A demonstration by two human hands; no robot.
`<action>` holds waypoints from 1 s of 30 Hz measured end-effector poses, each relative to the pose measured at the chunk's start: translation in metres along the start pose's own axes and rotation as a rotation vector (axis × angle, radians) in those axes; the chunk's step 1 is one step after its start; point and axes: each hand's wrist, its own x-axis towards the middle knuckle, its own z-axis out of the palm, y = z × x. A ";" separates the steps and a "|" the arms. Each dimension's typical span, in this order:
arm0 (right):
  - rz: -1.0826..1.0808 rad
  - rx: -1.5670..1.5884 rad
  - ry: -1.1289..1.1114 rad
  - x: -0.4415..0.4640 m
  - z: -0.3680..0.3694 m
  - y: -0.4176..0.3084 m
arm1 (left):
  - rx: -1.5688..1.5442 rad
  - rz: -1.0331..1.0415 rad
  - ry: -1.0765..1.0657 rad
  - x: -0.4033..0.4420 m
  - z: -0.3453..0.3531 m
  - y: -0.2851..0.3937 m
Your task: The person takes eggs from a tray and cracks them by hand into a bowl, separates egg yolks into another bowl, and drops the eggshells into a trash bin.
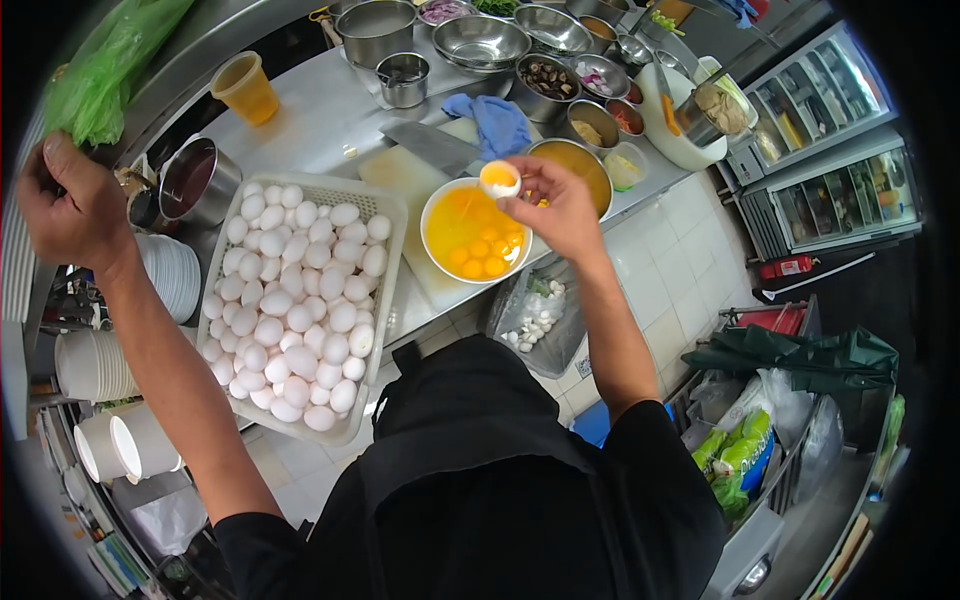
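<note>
Above the white bowl (424,240) of yolks, I see the right hand (553,207) pinching a half eggshell (500,182) with yolk inside. Around it, things are crowded: a broad knife (432,147) and a blue cloth (497,125) lie behind, a metal bowl (609,188) is just beside, and the egg tray (390,270) stands on the left. Below, a clear bag (567,350) contains white pieces. Some printing shows on a green package (740,450), but I cannot read it with certainty. The shell's opening faces upward, toward my camera; its long axis I cannot judge. The left hand (75,205), fingers bent, is at the green plastic bag (105,85); whether it grips, I cannot tell.
</note>
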 end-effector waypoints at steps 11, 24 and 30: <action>0.041 -0.127 0.218 0.031 -0.094 0.033 | 0.032 0.012 -0.013 0.001 0.001 -0.018; -0.355 -1.044 0.011 0.025 -0.013 0.059 | 0.065 0.004 0.002 -0.001 0.000 -0.006; -0.368 -1.132 -0.163 0.026 0.031 0.101 | 0.004 0.050 -0.001 0.002 0.000 -0.026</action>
